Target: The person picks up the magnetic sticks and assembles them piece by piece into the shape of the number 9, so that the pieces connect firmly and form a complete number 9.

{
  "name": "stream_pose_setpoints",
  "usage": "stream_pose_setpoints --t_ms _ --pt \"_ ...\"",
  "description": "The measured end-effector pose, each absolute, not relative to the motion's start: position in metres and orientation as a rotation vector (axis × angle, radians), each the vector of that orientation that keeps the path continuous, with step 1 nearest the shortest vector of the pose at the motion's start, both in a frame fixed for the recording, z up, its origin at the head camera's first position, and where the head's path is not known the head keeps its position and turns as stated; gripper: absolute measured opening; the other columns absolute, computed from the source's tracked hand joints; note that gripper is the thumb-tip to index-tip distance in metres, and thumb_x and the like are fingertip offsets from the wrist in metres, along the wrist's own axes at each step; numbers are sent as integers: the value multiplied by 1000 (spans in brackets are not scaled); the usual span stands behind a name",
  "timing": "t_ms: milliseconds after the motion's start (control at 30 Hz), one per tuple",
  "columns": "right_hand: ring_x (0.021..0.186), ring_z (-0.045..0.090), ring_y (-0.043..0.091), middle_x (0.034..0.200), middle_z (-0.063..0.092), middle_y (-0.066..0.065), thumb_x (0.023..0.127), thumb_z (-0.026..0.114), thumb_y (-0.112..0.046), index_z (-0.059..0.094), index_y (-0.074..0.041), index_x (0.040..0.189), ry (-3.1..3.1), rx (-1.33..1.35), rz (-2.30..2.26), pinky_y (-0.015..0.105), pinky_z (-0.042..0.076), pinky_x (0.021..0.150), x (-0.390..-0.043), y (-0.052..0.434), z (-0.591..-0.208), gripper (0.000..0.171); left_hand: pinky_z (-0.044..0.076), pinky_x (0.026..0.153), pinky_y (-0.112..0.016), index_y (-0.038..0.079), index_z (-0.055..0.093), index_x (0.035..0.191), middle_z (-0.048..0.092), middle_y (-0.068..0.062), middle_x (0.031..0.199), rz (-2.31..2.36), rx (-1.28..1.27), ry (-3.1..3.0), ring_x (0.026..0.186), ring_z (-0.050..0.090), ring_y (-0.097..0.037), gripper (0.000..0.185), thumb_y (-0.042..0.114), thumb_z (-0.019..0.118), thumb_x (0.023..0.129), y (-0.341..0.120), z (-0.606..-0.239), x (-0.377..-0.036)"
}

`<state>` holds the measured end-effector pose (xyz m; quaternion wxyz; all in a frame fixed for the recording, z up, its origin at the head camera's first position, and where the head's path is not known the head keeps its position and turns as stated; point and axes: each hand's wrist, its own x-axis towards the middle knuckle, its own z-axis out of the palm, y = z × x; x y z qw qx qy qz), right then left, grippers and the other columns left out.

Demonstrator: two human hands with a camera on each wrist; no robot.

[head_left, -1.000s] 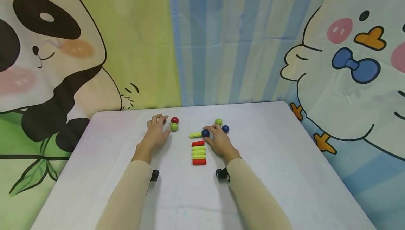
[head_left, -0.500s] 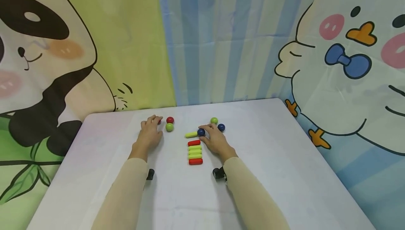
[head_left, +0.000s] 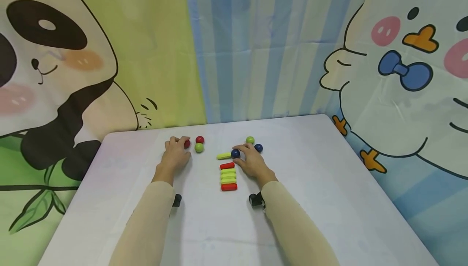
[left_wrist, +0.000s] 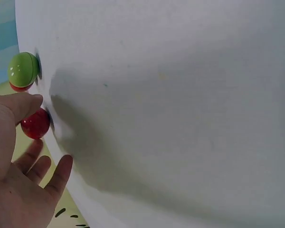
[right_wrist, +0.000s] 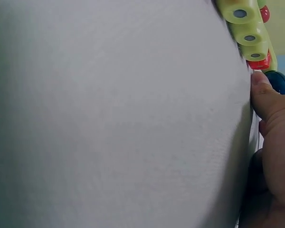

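Note:
My left hand [head_left: 176,155] is at the far left part of the table, its thumb and a fingertip on either side of a red ball [left_wrist: 35,124]. Beside it are another red ball [head_left: 199,139] and a green ball [head_left: 199,148]. My right hand [head_left: 253,163] pinches a dark blue ball [head_left: 235,153] between thumb and finger. That ball touches the end of a yellow-green rod [head_left: 224,156]. Below lies a column of short rods, with a red rod [head_left: 227,165] at the top, several yellow-green rods [head_left: 228,176] between, and a red rod [head_left: 229,187] at the bottom.
Behind my right hand lie a green ball [head_left: 250,139] and a second dark blue ball [head_left: 258,148]. The white table [head_left: 307,168] ends at a patterned cloth backdrop [head_left: 234,55]. In the right wrist view, the yellow-green rods [right_wrist: 249,38] show grey discs in their ends.
My left fingers have shifted slightly around the red ball, which shows more now. My right hand stays on the blue ball by the rod. The head view has swayed a little.

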<state>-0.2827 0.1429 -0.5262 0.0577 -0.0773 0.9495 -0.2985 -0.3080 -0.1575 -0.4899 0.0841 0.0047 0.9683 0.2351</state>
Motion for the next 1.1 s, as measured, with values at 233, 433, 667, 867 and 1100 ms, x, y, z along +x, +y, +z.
stream_pose_setpoints --t_ms 233,433,667,867,1100 --pt "136 50 30 151 44 4 98 69 -40 55 -38 145 2876 -237 -897 53 40 114 -283 140 -525 49 38 106 -64 16 47 146 40 -31 142 702 63 2912 132 31 -46 46 12 54 101 -166 -491 -300" --pt "136 50 31 151 43 5 98 70 -40 55 -37 145 2882 -243 -897 54 40 114 -284 140 -525 49 41 103 -58 16 54 135 49 -25 129 720 168 2906 123 40 -42 32 14 59 104 -171 -493 -296" --pt "134 52 32 148 45 7 99 70 -37 56 -33 146 2898 -270 -893 53 40 113 -282 142 -526 49 43 104 -57 19 52 138 54 -20 122 747 248 2819 122 45 -40 35 20 61 104 -169 -492 -288" --pt "131 53 29 146 45 5 100 67 -39 54 -35 148 2905 -270 -872 51 42 113 -281 143 -529 50 48 99 -50 11 51 141 62 -15 118 872 268 2764 110 56 -32 45 26 65 102 -167 -497 -280" --pt "123 57 28 137 51 5 100 67 -38 55 -31 147 2948 -297 -906 51 46 108 -278 142 -531 49 51 98 -46 14 60 136 66 -7 122 975 255 2721 109 60 -25 42 33 69 99 -152 -500 -273"
